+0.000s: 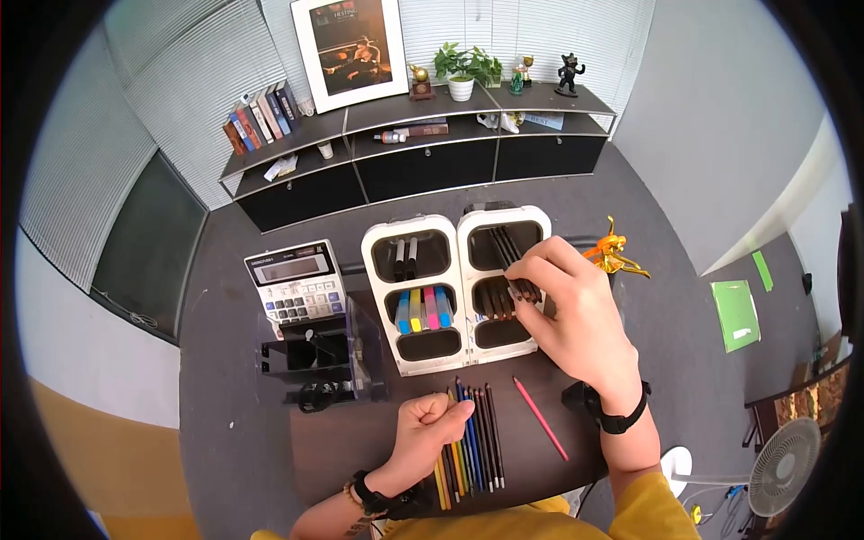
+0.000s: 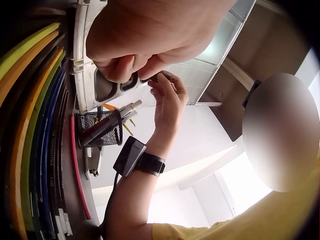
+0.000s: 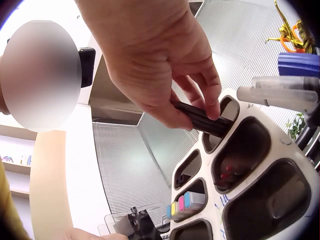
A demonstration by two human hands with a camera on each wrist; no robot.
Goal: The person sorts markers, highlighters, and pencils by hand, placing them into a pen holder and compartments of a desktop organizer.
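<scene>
My right hand (image 1: 576,310) pinches several black pencils (image 3: 202,119) between thumb and fingers. Their far ends reach into the top compartment of the right-hand white organizer (image 1: 461,337). Dark pencils (image 1: 492,301) lie in the compartment below. My left hand (image 1: 430,436), fingers curled with nothing visible in them, is over a row of colored pencils (image 1: 481,450) on the brown table (image 1: 342,459). That row runs from yellow through blue to dark ones, partly hidden by the hand. A pink pencil (image 1: 540,417) lies apart to the right.
Beside it, the left white organizer (image 1: 380,310) holds markers (image 1: 423,310) and highlighter-like pens. A calculator (image 1: 297,279) and a clear desk holder (image 1: 360,360) stand at the left. A black mesh cup (image 2: 107,127) with pens and a golden figurine (image 1: 614,252) are at the right.
</scene>
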